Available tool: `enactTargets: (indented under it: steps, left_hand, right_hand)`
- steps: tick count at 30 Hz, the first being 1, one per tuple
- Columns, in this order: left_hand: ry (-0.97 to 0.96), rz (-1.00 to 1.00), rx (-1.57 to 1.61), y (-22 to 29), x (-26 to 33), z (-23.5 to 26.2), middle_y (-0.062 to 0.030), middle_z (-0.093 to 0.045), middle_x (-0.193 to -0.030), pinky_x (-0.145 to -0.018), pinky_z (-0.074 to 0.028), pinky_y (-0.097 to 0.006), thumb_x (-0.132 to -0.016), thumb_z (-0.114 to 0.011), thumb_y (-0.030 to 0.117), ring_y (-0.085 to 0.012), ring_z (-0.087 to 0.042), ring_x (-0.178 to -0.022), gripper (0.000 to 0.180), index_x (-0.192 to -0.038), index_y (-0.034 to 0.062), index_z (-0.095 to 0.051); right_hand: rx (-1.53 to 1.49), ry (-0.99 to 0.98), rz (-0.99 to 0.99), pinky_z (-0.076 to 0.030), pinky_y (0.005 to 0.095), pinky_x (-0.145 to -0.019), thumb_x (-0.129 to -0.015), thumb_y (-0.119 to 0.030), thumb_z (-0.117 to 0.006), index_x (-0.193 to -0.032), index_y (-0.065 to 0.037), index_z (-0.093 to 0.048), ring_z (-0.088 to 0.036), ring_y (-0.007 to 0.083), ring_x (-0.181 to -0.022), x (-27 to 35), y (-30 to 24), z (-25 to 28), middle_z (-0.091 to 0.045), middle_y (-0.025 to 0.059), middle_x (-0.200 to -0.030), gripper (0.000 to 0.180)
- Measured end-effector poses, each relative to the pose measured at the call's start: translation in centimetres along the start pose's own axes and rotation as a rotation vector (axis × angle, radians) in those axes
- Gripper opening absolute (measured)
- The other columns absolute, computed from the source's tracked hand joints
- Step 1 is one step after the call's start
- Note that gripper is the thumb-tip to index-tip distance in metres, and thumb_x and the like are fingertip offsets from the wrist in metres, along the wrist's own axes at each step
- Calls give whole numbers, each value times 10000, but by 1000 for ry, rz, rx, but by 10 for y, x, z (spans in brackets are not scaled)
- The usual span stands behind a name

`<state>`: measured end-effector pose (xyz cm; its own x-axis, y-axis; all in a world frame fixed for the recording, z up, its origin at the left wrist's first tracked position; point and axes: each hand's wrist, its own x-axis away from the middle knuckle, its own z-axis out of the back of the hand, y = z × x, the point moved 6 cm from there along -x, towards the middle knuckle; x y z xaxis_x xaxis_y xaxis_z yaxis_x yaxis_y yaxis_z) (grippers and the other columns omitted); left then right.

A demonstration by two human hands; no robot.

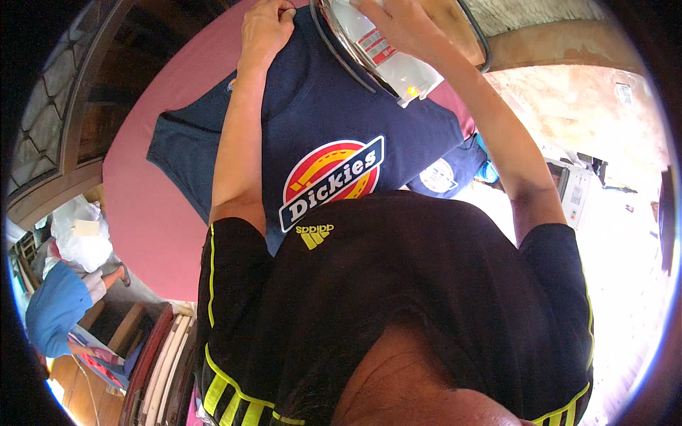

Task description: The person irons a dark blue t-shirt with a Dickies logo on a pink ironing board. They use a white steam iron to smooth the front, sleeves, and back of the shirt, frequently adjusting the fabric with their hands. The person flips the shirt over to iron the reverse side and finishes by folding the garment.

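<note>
Two bare hands are up near the top of your view, and your forearms frame the work pretty nicely. Your left hand (266, 32) is at the upper edge of the navy shirt (305, 113), fingers curled in rather than spread. Can't tell if you've actually got cloth pinched in there, tbh. Your right hand (405, 28) is closed over the top of the iron (412, 67), though the frame cuts off part of those fingers, so no clue how tight you're gripping.

Iron's a whitish one with a red-and-white label (375, 46) on the side and a small amber light (412, 91) glowing at the near end. It sits slanted over the upper right part of the shirt. The shirt's laid out on a pink cover (135, 206), one part fanned out left past your left forearm, and the big red, yellow and blue emblem (334, 174) is right in front of your chest.

Off to the right, near your right forearm, there's another dark cloth (458, 167) with a round print, then a white boxy appliance (575, 188) farther out. Lower left, you've got a person in blue (57, 309) near a white plastic bag (78, 238).
</note>
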<state>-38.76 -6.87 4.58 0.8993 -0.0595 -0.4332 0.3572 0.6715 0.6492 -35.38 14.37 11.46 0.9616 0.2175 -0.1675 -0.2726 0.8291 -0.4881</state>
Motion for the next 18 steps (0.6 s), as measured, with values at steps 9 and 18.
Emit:
enactTargets:
  steps: [9,18]
  left_hand:
    - [3,22,57,0,3,1,-214,-679,-951,-852,-512,-455,-830,-688,73,-399,-654,-930,116,-924,7,-706]
    - [58,6,47,-13,2,-9,-199,-672,-914,-837,-515,-442,-806,-681,44,-382,-658,-905,52,-849,15,-689]
  right_hand:
    - [6,-72,-12,-514,523,-828,-981,-446,-537,-1022,90,-638,-668,460,-932,-25,-15,-7,-665,340,-947,547]
    - [48,-104,-2,-512,523,-827,-990,-473,-502,-1008,85,-652,-670,463,-924,-21,0,-5,-665,341,-930,578]
